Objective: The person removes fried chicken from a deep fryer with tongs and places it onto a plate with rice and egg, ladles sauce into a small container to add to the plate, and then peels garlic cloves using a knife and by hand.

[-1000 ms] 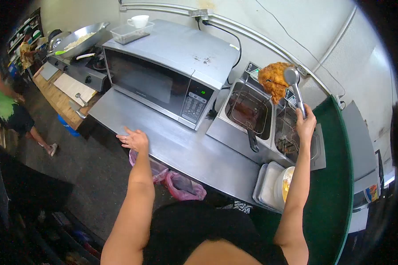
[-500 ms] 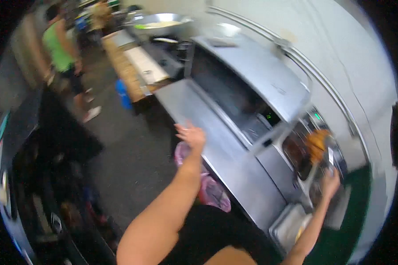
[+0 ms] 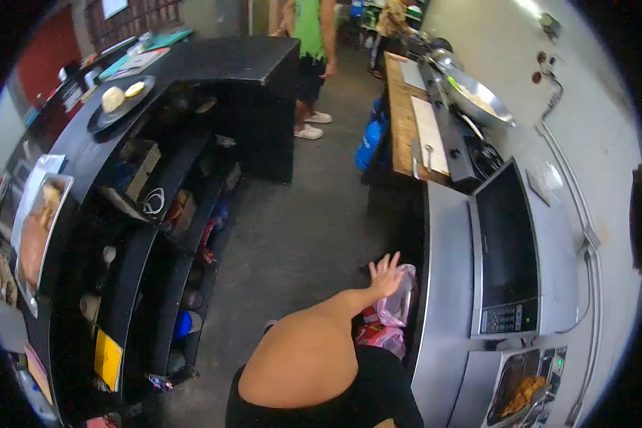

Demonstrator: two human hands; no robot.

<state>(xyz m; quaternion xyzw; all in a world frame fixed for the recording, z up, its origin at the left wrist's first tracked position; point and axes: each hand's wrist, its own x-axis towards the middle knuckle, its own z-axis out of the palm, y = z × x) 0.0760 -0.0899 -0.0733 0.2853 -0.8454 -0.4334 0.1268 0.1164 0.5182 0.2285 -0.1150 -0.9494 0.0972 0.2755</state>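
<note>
My left hand (image 3: 386, 277), its fingers spread and nothing in it, is over the pink-lined bins (image 3: 397, 299) beside the steel counter's (image 3: 446, 264) edge. At the lower right, the golden fried piece (image 3: 526, 394) is at the fryer (image 3: 510, 371), with the head of the metal tongs (image 3: 538, 393) against it. My right hand is out of the frame, below the tongs. The microwave (image 3: 508, 250) stands on the counter between my left hand and the wall.
Black shelving (image 3: 143, 250) runs along the left, bearing a plate (image 3: 125, 107) and a metal tray (image 3: 41, 235). Ahead, a person in a green top (image 3: 309, 43) stands beside the aisle. A wok (image 3: 478, 100) sits beyond the microwave; another person (image 3: 390, 28) is farther back.
The view has swung left, bringing the black shelving in and taking my right hand out. The fried piece, held up in the tongs earlier, is now low at the fryer. My left hand remains spread.
</note>
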